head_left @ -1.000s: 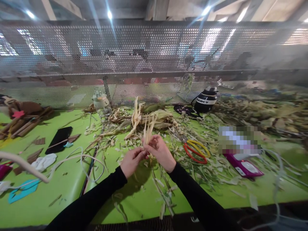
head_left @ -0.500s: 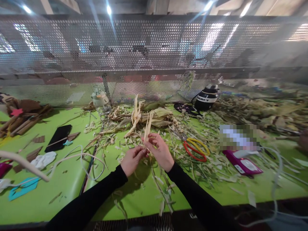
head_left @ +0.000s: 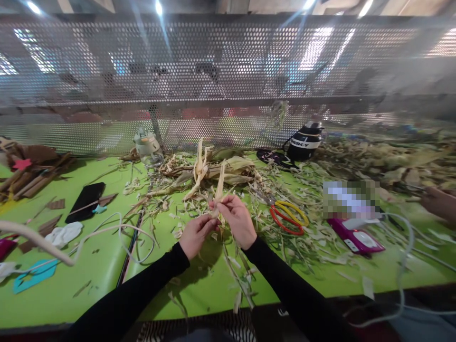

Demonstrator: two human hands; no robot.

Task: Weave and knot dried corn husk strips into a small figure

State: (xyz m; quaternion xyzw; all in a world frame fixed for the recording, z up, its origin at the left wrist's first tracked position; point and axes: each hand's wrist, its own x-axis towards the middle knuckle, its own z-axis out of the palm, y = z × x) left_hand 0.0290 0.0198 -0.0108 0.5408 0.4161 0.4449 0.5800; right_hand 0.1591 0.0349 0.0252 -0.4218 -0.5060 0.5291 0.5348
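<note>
My right hand (head_left: 239,221) is nearly closed, its thumb and fingers pinching a pale strip of corn husk (head_left: 220,183) that stands up from my fingertips in the middle of the frame. My left hand (head_left: 195,235) is pinched too, thumb against fingertips at the husk's lower end, touching or almost touching my right; my fingers hide the very end. Both black sleeves (head_left: 160,280) come in from the bottom edge.

Behind my hands, across the centre, lies a heap of dry husks (head_left: 240,168), with one pale piece (head_left: 200,166) sticking up left of the strip I hold. Right of centre, scissors (head_left: 289,218) with one red and one yellow handle lie on scattered shreds. Further right is a magenta device (head_left: 358,237), and at the right edge another person's hand (head_left: 441,204) is near a big pile of husks (head_left: 402,166).

A black jug (head_left: 303,145) stands upper right of centre, a clear bottle (head_left: 147,149) upper left. A black phone (head_left: 85,203) lies on the green table (head_left: 89,294) at left.
</note>
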